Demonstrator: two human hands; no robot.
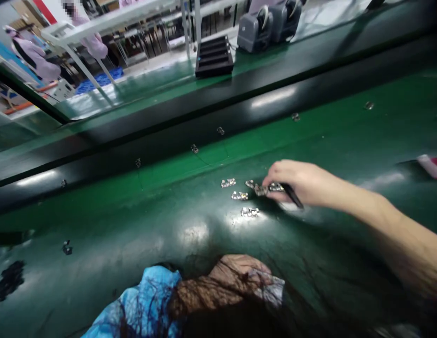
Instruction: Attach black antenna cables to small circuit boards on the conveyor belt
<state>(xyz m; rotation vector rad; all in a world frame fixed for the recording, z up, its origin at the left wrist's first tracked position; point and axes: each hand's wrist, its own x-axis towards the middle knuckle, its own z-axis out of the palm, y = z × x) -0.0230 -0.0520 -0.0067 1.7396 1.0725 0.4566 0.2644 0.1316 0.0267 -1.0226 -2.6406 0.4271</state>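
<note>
My right hand (292,180) reaches in from the right, fingers closed, with a slim black pen-like stick (293,196) under the palm. Its fingertips are at a few small metallic electronic parts (258,188); whether they pinch one is unclear. Just left of the fingers lie similar parts: an upper one (228,182), a middle one (239,195) and a lower one (250,212). My left hand (236,274), below a blue sleeve (144,295), is curled near the bottom edge by a pale, whitish piece (275,291). Dark hair strands cover much of it, and its fingertips are hard to see.
Single small parts (194,149) lie spaced along the green belt (169,171). A black pile (10,280) sits at far left, near a small black piece (67,248). Beyond the dark rail stand a black slotted tray (214,56) and grey machines (255,30). People in pink work behind.
</note>
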